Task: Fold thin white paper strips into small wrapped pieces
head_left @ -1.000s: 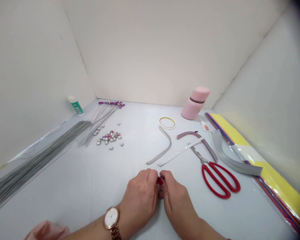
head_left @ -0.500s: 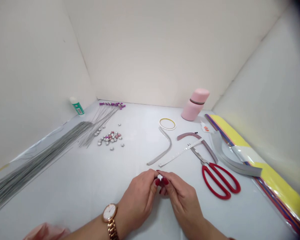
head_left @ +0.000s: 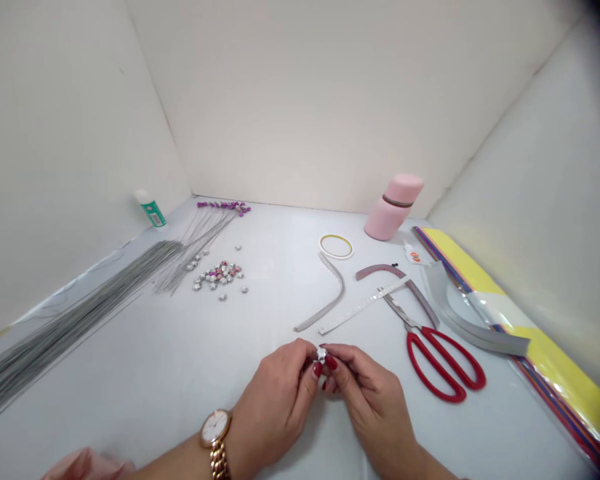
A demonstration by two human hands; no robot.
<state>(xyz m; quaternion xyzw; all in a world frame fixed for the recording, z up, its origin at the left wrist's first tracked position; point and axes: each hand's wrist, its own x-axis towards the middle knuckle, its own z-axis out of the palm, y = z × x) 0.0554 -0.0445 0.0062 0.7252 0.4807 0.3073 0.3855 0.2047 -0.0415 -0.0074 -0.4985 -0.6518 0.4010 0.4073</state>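
Between the fingertips of both hands is a small silver folded paper star [head_left: 321, 355]. My left hand [head_left: 285, 387], with a watch [head_left: 215, 428] on its wrist, pinches the star from the left. My right hand [head_left: 373, 397] grips it from the right, thumb on the near side. The fingers behind the star are partly hidden. Just beyond the hands lie a white paper strip [head_left: 355, 312] and a bent bundle of grey strips [head_left: 336, 293]. To the left sits a pile of silver and pink paper stars [head_left: 223, 273].
Red-handled scissors [head_left: 443, 360] lie right of my hands, beside mauve strips [head_left: 423, 300] and silver strips [head_left: 480, 333]. Farther back are a tape roll [head_left: 336, 247], a pink bottle [head_left: 393, 208] and a glue stick [head_left: 151, 210]. Grey wires [head_left: 80, 327] stretch along the left; coloured sheets [head_left: 555, 360] line the right.
The star now shows more clearly between my fingertips, as the fingers have shifted slightly around it. The view has moved a little; the things on the table lie as before.
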